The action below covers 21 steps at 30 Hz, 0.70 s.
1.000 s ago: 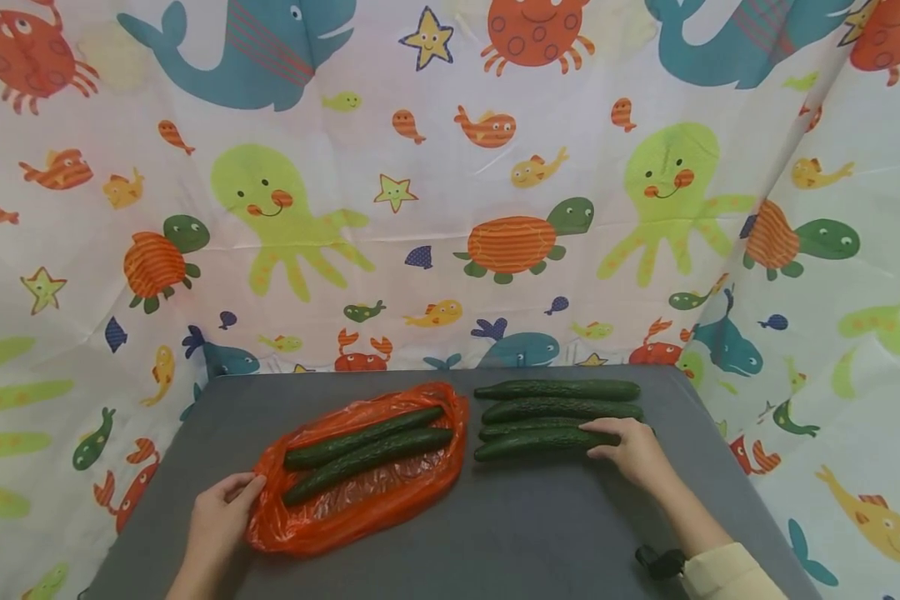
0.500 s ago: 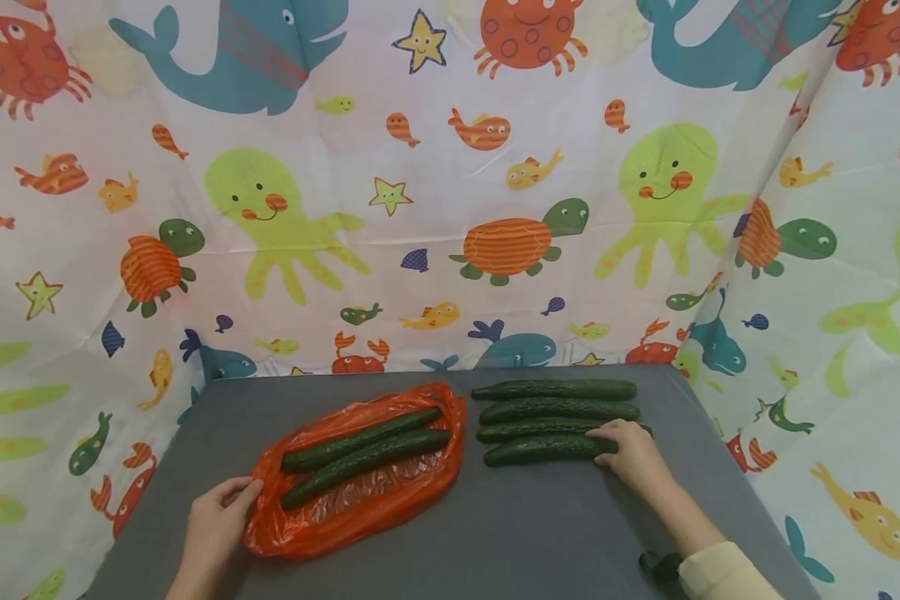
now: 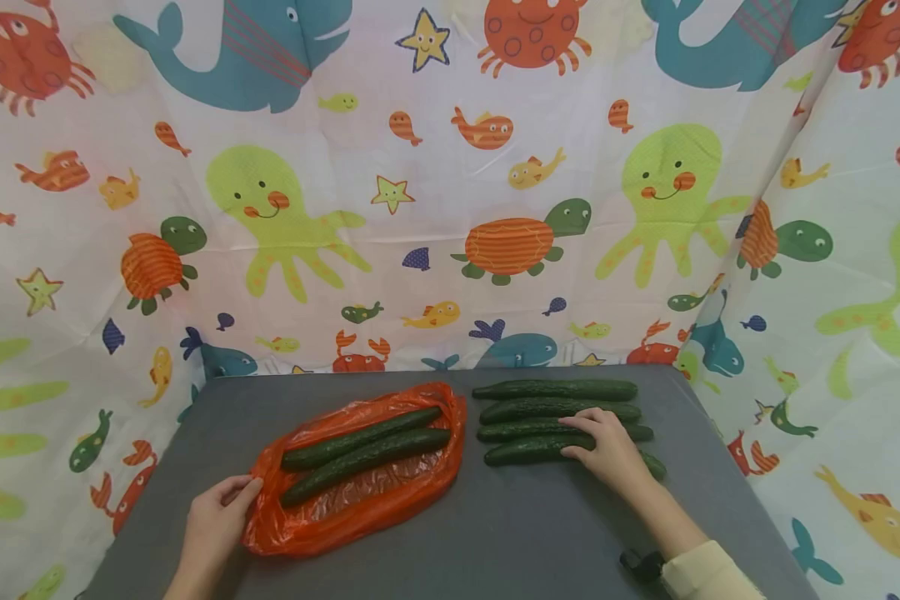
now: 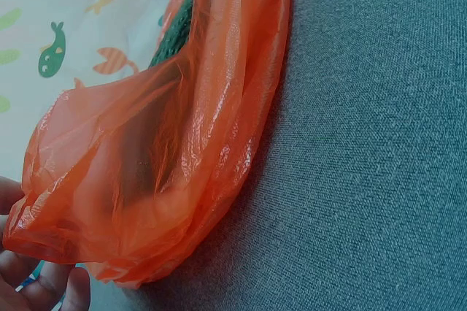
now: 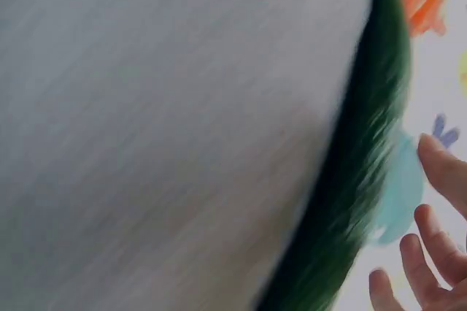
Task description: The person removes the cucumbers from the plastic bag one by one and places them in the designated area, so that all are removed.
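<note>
At the left of the head view, my left hand (image 3: 221, 510) pinches the near left edge of an orange-red plastic bag (image 3: 390, 510). The bag lies spread wide with two cucumbers (image 3: 378, 457) inside, side by side. In the left wrist view, fingertips (image 4: 51, 285) meet the bunched plastic (image 4: 219, 128). My right hand (image 3: 607, 448) hovers over the middle of the front cucumber (image 3: 525, 450), the nearest in a row of several whole cucumbers. Spread fingers (image 5: 438, 172) show beside that cucumber (image 5: 365, 143) in the right wrist view, with nothing between them.
The row's rear cucumber (image 3: 555, 389) lies near the back edge of the grey table (image 3: 495, 542). A curtain (image 3: 420, 283) printed with sea animals encloses the back and sides. A black device (image 3: 641, 567) sits at my right wrist.
The front cucumber has shifted slightly right and forward, apart from its neighbour. My right hand has since slid left along it, uncovering its right end. My left hand stays at the bag.
</note>
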{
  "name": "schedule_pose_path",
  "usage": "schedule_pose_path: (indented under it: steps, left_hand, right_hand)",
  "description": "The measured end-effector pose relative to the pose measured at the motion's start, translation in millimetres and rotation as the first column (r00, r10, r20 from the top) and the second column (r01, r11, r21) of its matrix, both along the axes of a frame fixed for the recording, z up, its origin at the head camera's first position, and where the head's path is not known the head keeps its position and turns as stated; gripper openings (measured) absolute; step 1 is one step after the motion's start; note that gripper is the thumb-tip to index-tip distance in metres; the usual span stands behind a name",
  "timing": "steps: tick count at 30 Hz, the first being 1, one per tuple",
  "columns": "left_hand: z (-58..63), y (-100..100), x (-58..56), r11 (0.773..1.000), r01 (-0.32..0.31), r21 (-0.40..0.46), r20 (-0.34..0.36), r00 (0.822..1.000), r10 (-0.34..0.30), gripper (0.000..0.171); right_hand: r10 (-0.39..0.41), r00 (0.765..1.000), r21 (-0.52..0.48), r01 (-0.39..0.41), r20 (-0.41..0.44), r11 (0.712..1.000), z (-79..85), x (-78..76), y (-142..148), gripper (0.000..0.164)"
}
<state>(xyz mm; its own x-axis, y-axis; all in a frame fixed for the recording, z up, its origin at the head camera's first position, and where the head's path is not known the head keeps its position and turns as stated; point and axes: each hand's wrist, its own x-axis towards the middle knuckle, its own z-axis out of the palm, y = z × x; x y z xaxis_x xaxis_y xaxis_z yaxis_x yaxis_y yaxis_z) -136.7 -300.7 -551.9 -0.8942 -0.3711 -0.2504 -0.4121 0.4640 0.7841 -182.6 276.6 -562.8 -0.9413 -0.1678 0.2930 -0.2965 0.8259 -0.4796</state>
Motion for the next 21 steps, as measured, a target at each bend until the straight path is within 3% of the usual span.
schedule_pose_path:
  steps: [3,7,12,17,21]
  left_hand:
    - [-1.5,0,0.7,1.0,-0.004,-0.007,-0.007,1.0,0.004,0.057]
    - [-4.2,1,1.4,1.0,-0.017,-0.025,-0.006,1.0,0.017,0.056]
    - [-5.3,1,1.0,0.999,-0.017,-0.027,-0.009,1.0,0.017,0.057]
    - [-4.2,1,0.6,1.0,-0.015,-0.016,-0.009,1.0,0.015,0.056]
    - [-3.8,2,0.1,1.0,-0.018,-0.004,0.001,1.0,0.018,0.058]
  right_hand:
    - [0.082,0.997,-0.115,-0.083,-0.009,0.99,12.5,-2.5,-30,0.045]
    - [0.201,0.98,-0.262,-0.196,-0.007,0.945,27.4,-9.7,-75,0.043]
    - [0.297,0.954,-0.304,-0.292,-0.032,0.907,32.8,-21.2,-125,0.044]
    - [0.32,0.947,-0.292,-0.307,-0.003,0.906,33.4,-28.7,-165,0.044]
    - [0.325,0.941,-0.352,-0.274,0.093,0.895,32.2,-33.7,-194,0.044]
